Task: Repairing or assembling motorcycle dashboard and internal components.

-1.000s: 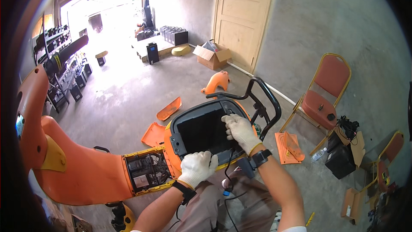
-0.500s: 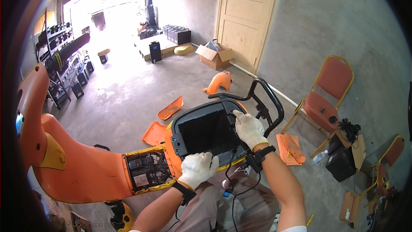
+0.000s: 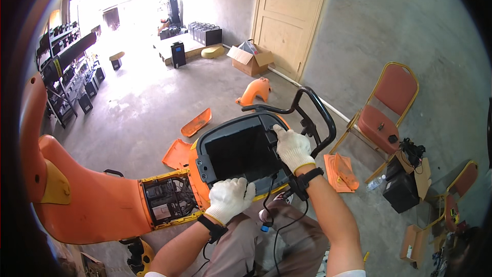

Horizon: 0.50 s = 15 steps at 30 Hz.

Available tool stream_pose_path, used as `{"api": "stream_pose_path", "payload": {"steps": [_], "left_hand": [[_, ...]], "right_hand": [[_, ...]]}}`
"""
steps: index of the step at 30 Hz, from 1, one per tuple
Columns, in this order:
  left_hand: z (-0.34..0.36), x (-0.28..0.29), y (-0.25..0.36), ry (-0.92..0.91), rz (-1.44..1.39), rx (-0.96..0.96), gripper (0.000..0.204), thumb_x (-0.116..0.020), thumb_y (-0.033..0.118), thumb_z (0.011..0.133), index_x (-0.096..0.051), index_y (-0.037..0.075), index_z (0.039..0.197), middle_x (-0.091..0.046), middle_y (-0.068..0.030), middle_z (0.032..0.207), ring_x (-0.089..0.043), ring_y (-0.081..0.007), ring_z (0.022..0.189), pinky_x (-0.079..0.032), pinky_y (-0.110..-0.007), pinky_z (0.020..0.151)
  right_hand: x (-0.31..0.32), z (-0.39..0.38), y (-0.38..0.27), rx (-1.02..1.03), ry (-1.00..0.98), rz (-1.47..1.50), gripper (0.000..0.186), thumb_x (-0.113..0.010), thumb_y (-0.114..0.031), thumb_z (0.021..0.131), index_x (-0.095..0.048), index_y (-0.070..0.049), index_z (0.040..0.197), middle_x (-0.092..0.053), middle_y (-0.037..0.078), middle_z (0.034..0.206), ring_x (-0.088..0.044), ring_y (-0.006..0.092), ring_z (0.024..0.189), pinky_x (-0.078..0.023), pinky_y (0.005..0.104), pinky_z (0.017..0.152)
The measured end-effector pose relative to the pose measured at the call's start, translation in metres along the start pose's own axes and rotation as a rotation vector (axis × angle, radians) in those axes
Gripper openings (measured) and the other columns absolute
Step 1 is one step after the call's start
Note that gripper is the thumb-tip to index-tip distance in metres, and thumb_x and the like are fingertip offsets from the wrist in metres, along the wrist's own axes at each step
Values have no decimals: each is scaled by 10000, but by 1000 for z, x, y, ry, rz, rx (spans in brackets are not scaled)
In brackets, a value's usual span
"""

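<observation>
In front of me stands an orange electric scooter (image 3: 95,195), seat off, with a black storage bucket (image 3: 207,149) set in its rear body. White knitted gloves cover both hands. My left hand (image 3: 229,200) is closed over the bucket's near rim, its fingertips partly hidden. My right hand (image 3: 293,147) curls round the bucket's right rim, close to the black rear grab rail (image 3: 330,123). The bucket's inside is dark. In front of it, an open compartment (image 3: 171,199) with a yellow edge shows wiring and black parts. Black cables hang from a band on my right wrist.
Orange body panels lie on the floor, including a curved panel (image 3: 196,122) and a fender-like piece (image 3: 254,91). Red chairs (image 3: 392,92), a cardboard box (image 3: 251,60) and a bottle (image 3: 375,182) stand or lie at right and behind. Shelves (image 3: 64,51) with black batteries stand at far left.
The whole view has shifted slightly, so the scene sits a little further left and up. Both hands keep their places on the bucket rim.
</observation>
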State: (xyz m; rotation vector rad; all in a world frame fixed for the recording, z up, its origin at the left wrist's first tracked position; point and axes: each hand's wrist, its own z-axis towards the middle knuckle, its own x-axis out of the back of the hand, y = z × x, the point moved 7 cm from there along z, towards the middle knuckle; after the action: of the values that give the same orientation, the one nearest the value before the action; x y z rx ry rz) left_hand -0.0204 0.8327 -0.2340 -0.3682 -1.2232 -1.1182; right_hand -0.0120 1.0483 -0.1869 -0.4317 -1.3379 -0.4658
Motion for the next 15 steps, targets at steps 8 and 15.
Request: {"api": "stream_pose_path", "payload": {"steps": [8,15], "left_hand": [[-1,-3,-2,-46,-7,15,387,-546,352,951,-648,46,737,-680,-156,700,-691,-342,666,-553,-474,632],[-1,-2,-2,-67,-8,27,401,-529,358,960,-651,44,743,-683,-162,707,-693,-344,674,-554,-475,641]], "right_hand": [[4,-2,-8,123,96,-222,331,-526,-165,978,-626,-185,1294,-716,116,961,-748,281,825,-592,410,648],[-1,-1,1,80,77,-60,346,-512,-192,990,-620,-165,1318,-707,162,1012,-732,341,867,-587,452,726]]}}
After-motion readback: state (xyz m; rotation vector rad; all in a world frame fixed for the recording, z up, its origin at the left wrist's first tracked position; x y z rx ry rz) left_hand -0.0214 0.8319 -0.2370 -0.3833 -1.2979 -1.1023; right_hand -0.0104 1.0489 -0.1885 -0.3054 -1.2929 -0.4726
